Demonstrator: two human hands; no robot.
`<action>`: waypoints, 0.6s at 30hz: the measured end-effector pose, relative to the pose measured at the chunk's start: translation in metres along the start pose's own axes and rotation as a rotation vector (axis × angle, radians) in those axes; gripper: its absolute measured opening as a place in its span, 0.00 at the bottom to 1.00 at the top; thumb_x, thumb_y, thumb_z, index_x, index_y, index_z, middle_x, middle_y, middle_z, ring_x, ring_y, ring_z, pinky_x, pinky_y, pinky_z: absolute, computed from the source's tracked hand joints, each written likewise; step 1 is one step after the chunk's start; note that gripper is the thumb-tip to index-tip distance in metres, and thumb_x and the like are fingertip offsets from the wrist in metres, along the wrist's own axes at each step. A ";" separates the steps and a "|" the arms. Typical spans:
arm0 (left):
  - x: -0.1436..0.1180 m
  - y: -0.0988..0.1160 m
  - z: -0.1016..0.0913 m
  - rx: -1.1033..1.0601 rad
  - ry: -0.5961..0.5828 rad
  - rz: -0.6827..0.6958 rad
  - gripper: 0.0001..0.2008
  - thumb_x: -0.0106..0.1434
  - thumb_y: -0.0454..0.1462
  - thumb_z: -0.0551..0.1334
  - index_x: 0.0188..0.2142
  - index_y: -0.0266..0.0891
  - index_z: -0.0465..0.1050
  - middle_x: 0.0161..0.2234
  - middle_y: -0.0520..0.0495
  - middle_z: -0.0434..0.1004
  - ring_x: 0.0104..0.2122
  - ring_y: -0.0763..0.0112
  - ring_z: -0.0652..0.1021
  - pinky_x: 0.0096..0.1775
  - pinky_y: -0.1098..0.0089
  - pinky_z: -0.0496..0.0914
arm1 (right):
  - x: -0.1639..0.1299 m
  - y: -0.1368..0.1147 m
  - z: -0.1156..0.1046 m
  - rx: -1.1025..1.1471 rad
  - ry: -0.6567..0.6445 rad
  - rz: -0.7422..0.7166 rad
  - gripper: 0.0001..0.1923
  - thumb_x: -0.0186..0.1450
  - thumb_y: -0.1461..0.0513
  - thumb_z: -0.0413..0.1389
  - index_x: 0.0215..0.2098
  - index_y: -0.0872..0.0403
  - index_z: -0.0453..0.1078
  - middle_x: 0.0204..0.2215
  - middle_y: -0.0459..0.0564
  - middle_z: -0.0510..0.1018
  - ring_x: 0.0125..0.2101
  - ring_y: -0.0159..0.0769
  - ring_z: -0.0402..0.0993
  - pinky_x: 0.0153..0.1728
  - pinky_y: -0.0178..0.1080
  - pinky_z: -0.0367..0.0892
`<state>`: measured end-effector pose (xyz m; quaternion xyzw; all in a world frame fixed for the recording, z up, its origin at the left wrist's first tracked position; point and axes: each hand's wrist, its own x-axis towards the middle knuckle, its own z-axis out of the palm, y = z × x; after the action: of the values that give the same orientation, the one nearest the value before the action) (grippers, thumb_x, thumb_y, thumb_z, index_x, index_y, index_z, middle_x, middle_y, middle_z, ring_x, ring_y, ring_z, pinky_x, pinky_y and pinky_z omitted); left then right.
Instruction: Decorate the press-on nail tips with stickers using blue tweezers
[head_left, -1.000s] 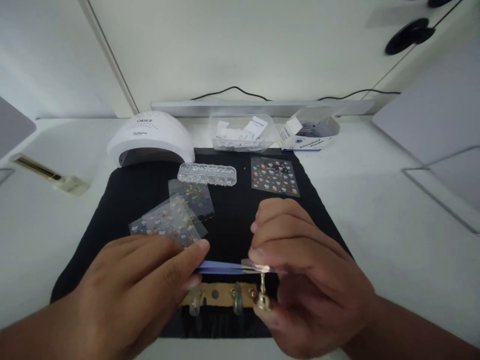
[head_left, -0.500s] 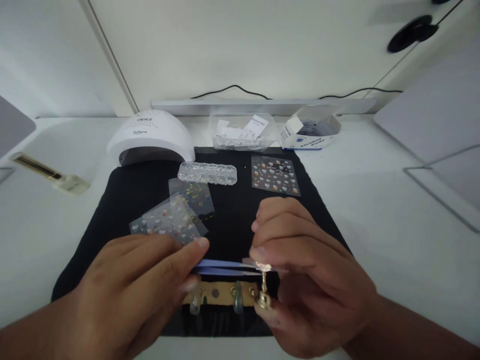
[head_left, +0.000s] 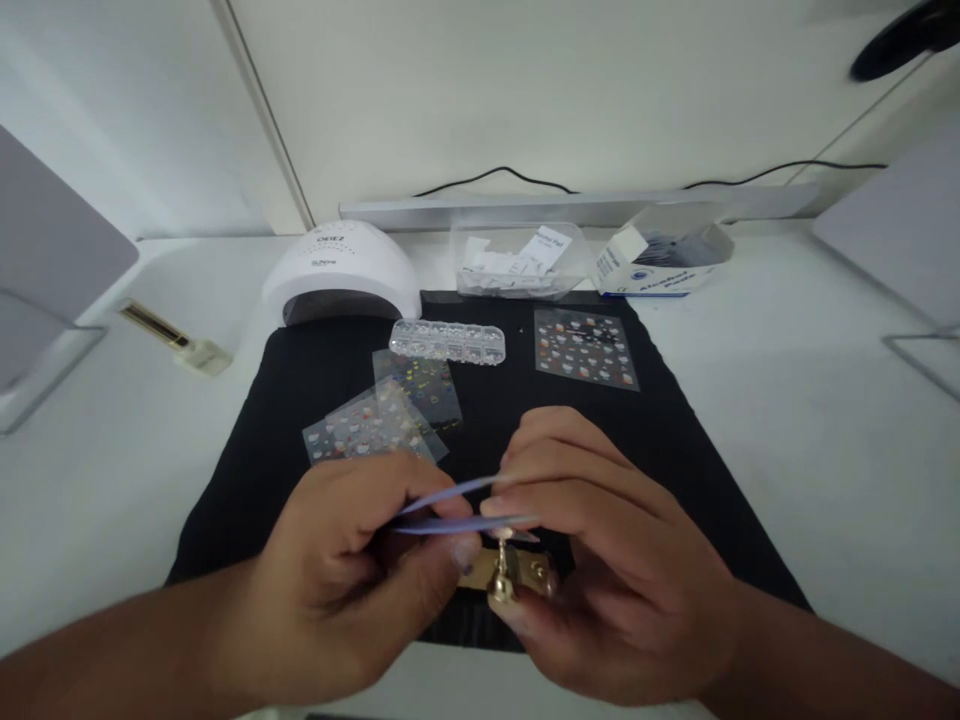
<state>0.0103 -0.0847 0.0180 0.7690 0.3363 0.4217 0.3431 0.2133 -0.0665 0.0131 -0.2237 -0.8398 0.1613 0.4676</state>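
Tweezers (head_left: 469,523) sit within the curled left hand (head_left: 352,575).

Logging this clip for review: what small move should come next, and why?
Probably the left hand should narrow the gap of the lavender tweezers: their prongs are spread, one near the top of the gold stand, the other by the right hand, which holds that stand.

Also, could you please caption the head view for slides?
Left hand holding spread purple tweezers, right hand gripping gold nail-tip stand.
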 end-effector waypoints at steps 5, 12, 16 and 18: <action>0.002 -0.001 0.001 0.040 0.040 0.054 0.06 0.64 0.29 0.63 0.37 0.40 0.69 0.22 0.59 0.70 0.18 0.84 0.67 0.21 0.82 0.61 | 0.001 -0.001 0.002 -0.018 -0.007 -0.009 0.11 0.60 0.69 0.60 0.41 0.57 0.72 0.32 0.56 0.83 0.32 0.38 0.78 0.38 0.47 0.77; 0.003 -0.002 0.003 0.162 0.088 0.083 0.05 0.64 0.29 0.63 0.34 0.39 0.70 0.20 0.58 0.70 0.18 0.83 0.68 0.21 0.82 0.62 | -0.003 -0.001 0.005 -0.089 -0.009 0.006 0.12 0.59 0.69 0.61 0.41 0.57 0.71 0.34 0.55 0.83 0.34 0.41 0.77 0.38 0.48 0.77; 0.002 -0.001 0.003 0.205 0.096 0.092 0.05 0.64 0.28 0.62 0.33 0.39 0.70 0.21 0.56 0.74 0.19 0.81 0.72 0.22 0.80 0.65 | -0.002 -0.003 0.006 -0.153 0.006 0.005 0.11 0.58 0.69 0.60 0.40 0.56 0.71 0.32 0.54 0.82 0.34 0.43 0.77 0.36 0.50 0.77; 0.001 -0.001 0.003 0.221 0.101 0.090 0.05 0.64 0.29 0.61 0.33 0.40 0.69 0.22 0.56 0.74 0.19 0.80 0.72 0.22 0.79 0.66 | -0.001 -0.004 0.006 -0.184 0.003 -0.004 0.12 0.57 0.69 0.60 0.40 0.56 0.71 0.31 0.53 0.82 0.34 0.43 0.77 0.35 0.50 0.77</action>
<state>0.0137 -0.0842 0.0166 0.7942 0.3628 0.4352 0.2197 0.2077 -0.0709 0.0110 -0.2645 -0.8507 0.0823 0.4468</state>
